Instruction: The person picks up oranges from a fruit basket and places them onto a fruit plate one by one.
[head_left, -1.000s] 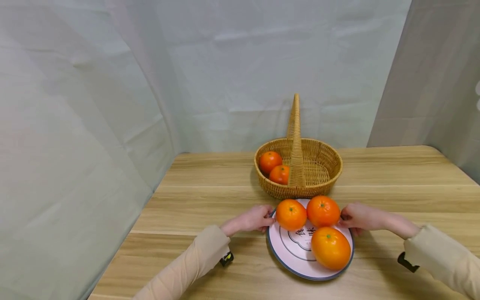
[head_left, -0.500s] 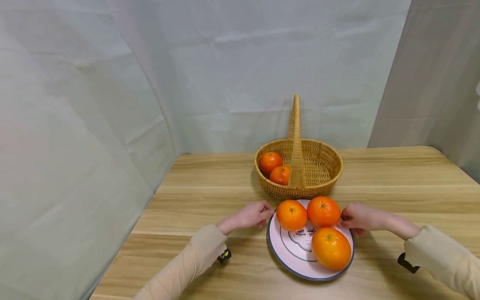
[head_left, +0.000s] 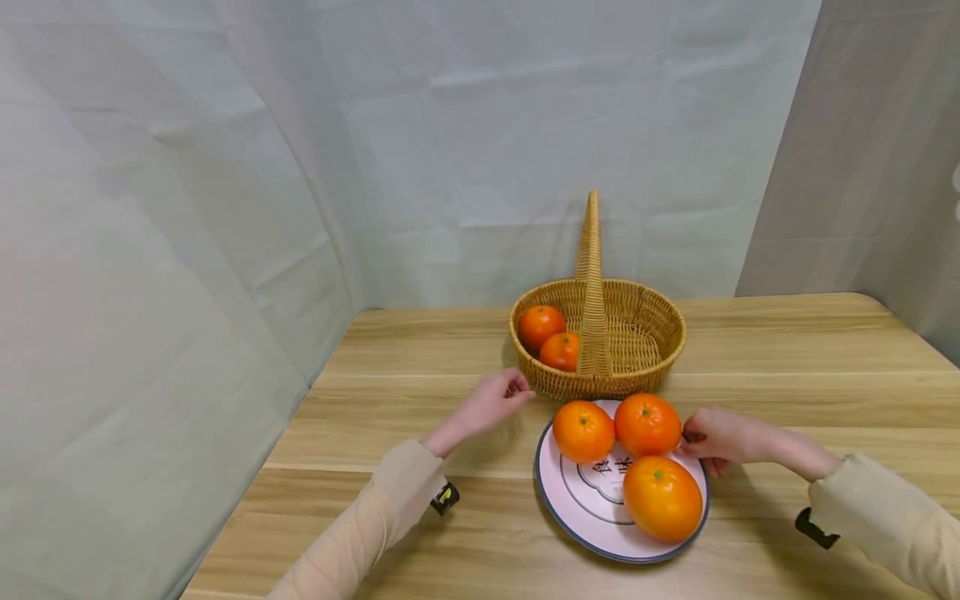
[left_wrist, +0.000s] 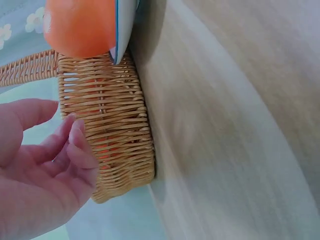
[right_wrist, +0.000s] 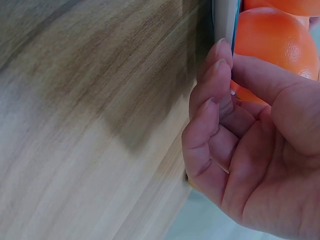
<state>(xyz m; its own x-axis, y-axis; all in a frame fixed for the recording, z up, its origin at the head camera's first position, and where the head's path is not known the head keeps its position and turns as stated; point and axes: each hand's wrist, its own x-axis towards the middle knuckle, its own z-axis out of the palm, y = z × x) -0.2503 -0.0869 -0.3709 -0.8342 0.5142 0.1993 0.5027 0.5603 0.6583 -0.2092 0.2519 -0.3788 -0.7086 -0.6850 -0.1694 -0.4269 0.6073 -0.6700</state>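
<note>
A white plate (head_left: 577, 517) with a dark blue rim and printed characters holds three oranges: one at the back left (head_left: 582, 431), one at the back right (head_left: 648, 424) and a larger one at the front right (head_left: 663, 498). My right hand (head_left: 726, 435) pinches the plate's right rim between thumb and fingers; in the right wrist view the fingers (right_wrist: 202, 132) curl under that edge. Off the plate's left side, my left hand (head_left: 491, 400) is in front of the wicker basket (head_left: 600, 385), fingers loosely bent. In the left wrist view nothing lies between its thumb and fingertips (left_wrist: 75, 130).
Directly behind the plate stands the basket, its tall handle (head_left: 592, 275) upright. Two oranges (head_left: 542, 327) sit in its left half. The wooden table (head_left: 420, 350) reaches back to a pale cloth backdrop (head_left: 480, 150), with more cloth hanging at the left.
My left hand has let go of the plate's left rim and moved back and to the left, towards the basket. The right hand and the plate have stayed in place.
</note>
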